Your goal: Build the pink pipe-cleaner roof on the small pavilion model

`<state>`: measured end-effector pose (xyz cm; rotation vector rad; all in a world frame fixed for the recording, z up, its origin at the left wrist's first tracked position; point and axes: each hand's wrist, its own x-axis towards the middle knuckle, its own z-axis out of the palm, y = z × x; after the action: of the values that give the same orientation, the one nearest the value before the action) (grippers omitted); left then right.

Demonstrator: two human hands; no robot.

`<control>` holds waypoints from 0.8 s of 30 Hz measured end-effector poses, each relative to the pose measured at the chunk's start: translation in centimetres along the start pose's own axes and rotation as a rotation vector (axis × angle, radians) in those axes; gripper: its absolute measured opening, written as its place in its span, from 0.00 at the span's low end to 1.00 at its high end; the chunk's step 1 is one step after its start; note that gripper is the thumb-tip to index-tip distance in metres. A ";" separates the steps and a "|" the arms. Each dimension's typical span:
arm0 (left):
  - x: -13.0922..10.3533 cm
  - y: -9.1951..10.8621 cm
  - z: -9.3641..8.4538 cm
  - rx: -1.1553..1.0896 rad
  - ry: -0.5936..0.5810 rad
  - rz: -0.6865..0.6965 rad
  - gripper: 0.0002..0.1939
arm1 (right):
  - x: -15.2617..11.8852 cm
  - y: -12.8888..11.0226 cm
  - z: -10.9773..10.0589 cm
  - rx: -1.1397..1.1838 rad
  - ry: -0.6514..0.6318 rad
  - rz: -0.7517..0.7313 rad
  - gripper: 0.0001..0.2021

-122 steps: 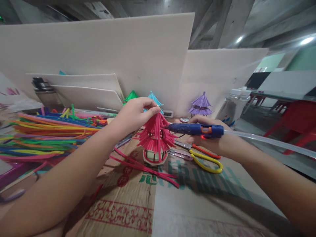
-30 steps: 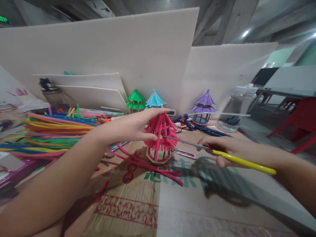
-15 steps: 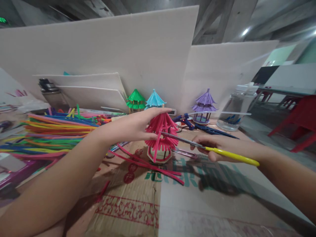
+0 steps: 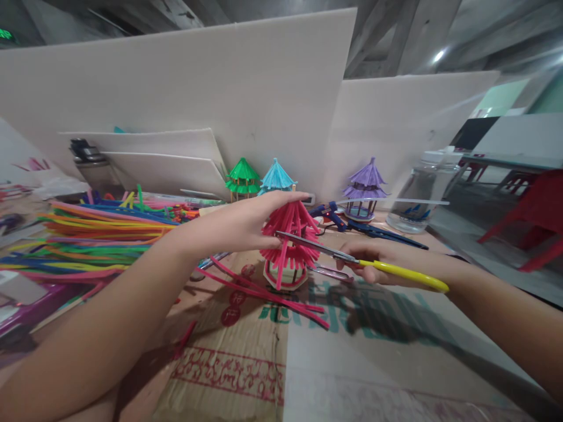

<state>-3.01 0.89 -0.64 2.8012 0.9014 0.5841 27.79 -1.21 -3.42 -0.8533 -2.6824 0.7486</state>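
A small pink-red model pavilion (image 4: 288,258) with a two-tiered roof of fuzzy pipe cleaners stands upright on the cardboard. My left hand (image 4: 246,220) is closed around the left side of its upper roof; the thumb lies in front and the other fingers are partly hidden behind. In my right hand (image 4: 372,258) are scissors with yellow handles (image 4: 404,276). Their blades point left across the front of the roof, beside a long pipe cleaner that hangs down, with the tip close to my left thumb. Loose pink pipe cleaners (image 4: 272,296) lie before the model.
Bundles of coloured pipe cleaners (image 4: 101,234) lie at left. Behind stand a green pavilion (image 4: 243,176), a light-blue one (image 4: 275,176) and a purple one (image 4: 366,184). A blue glue gun (image 4: 332,215) and a clear water bottle (image 4: 417,190) are at right. White boards (image 4: 176,105) rise behind.
My right hand has shifted slightly left with the scissors, so the blades reach further across the roof towards my left thumb. My left hand keeps its hold on the pavilion.
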 end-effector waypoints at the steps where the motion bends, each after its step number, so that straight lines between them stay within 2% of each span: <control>1: 0.0 0.0 0.0 0.004 0.001 0.004 0.40 | 0.0 0.0 0.0 0.003 0.000 -0.001 0.30; 8: 0.0 0.0 0.1 0.034 0.009 0.019 0.40 | -0.1 0.9 0.8 0.057 0.039 0.064 0.29; 14: 0.1 -0.3 0.2 0.025 0.015 0.008 0.39 | 0.5 0.7 1.2 0.066 0.106 0.005 0.26; 18: 0.2 -0.6 0.3 0.016 0.011 -0.022 0.40 | 0.3 0.6 1.1 0.027 0.103 0.015 0.18; 21: 0.0 -0.8 0.2 0.017 -0.003 -0.044 0.46 | -0.7 1.2 0.6 0.006 0.119 0.088 0.19; 24: -0.2 -0.9 -0.1 -0.033 -0.028 -0.035 0.53 | -2.5 2.3 0.0 -0.036 0.188 0.240 0.22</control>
<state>-3.69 1.54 -0.80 2.7516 0.9245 0.5490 30.88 -1.09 -4.75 -1.2068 -2.4625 0.6346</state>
